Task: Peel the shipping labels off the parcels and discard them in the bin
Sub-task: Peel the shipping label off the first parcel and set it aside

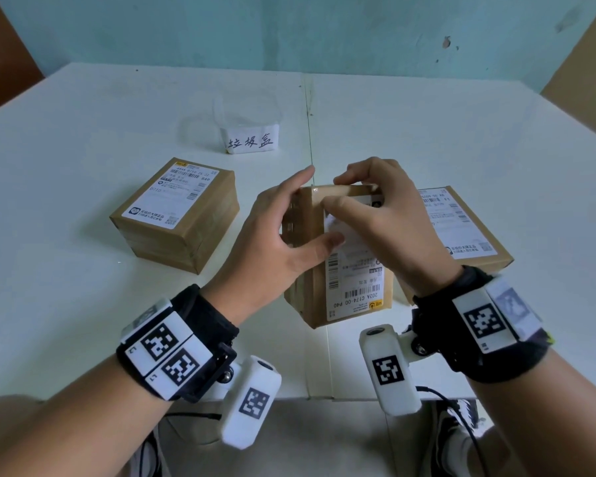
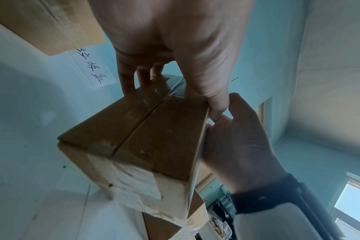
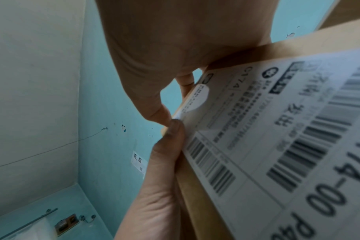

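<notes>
In the head view a brown cardboard parcel (image 1: 307, 218) stands tilted on the table's middle, its white shipping label (image 1: 358, 287) facing me. My left hand (image 1: 279, 228) grips the parcel's left side, thumb on the label face. My right hand (image 1: 369, 208) curls over the parcel's far edge. In the right wrist view its thumb tip (image 3: 160, 113) picks at the shipping label (image 3: 277, 129) at its edge, against my left thumb (image 3: 170, 134). The left wrist view shows the parcel's taped side (image 2: 154, 138). The clear bin (image 1: 250, 139) with a handwritten tag stands behind.
Two more labelled parcels lie flat, one to the left (image 1: 176, 215) and one to the right (image 1: 461, 232), partly behind my right hand. The white table (image 1: 66, 149) has a seam down its middle and its front edge runs under my wrists.
</notes>
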Demonstrator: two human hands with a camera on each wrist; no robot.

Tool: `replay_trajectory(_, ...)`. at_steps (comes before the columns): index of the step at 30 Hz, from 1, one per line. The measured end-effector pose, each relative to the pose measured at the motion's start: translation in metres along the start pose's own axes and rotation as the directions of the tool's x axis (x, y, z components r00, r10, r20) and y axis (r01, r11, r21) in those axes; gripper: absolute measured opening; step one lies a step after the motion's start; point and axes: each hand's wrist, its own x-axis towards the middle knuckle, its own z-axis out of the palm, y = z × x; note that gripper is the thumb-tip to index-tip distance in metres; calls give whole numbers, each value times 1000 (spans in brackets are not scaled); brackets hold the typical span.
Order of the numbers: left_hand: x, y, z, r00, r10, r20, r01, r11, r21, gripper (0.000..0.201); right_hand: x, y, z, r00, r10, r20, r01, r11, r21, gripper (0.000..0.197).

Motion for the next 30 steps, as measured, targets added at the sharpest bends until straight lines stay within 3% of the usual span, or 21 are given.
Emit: replay_trajectory(30, 10, 3, 0, 1000, 14, 15, -14, 1000, 23, 80, 4, 1, -2, 999, 43, -5, -43, 999, 33, 22)
